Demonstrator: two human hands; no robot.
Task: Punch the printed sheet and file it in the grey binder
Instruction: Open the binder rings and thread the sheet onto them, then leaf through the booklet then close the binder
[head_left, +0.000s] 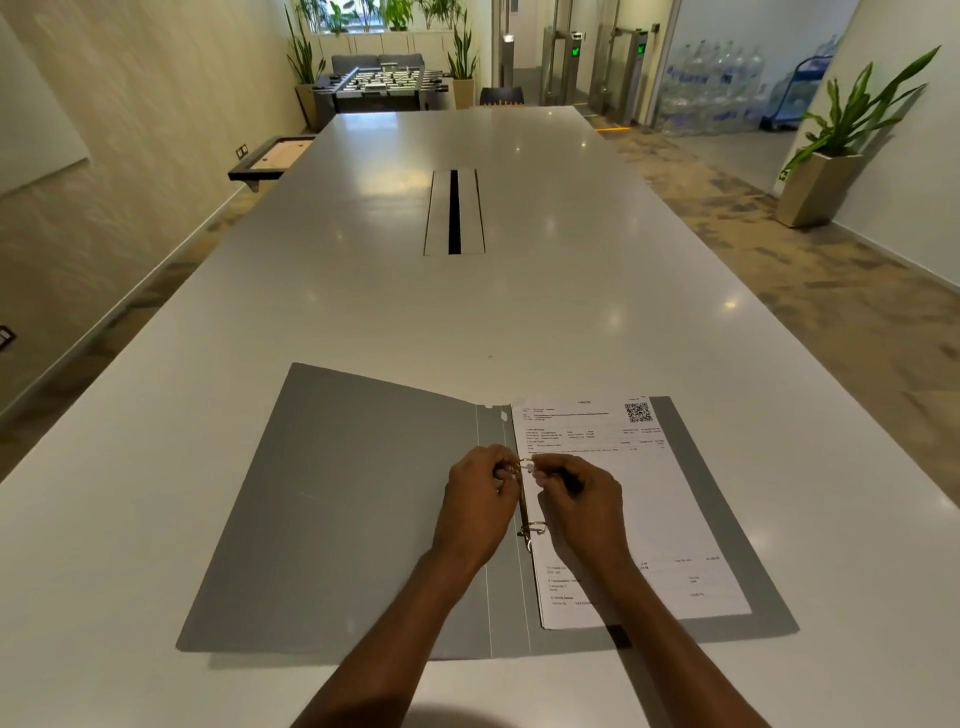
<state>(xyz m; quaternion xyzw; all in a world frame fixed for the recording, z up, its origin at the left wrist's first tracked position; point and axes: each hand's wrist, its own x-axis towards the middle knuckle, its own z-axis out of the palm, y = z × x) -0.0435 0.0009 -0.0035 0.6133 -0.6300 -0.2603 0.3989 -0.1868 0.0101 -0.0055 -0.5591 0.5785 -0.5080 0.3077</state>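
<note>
We are at the filing step: the binder (353, 519) lies open and flat on the worktop (519, 312) in the lower middle of the frame, and the sheet (649, 509) rests on its right-hand cover, left edge against the ring mechanism (524, 514). Our left hand (480, 499) and right hand (579, 499) meet at the upper ring (522, 464), fingers curled tight and pinching it from either side; whether that ring is parted or closed we cannot tell. The lower ring (537, 527) looks closed through the paper's margin. No punch is in view, so we judge punching done. Next, we think, the upper ring must be snapped together through its hole, then the left cover folded over.

The binder is matt grey card with pale crease lines beside the spine; the rings are thin, brassy metal loops. The sheet is thin white paper with small print and a QR code (638, 412) at its upper right. The worktop is smooth, glossy, pale
</note>
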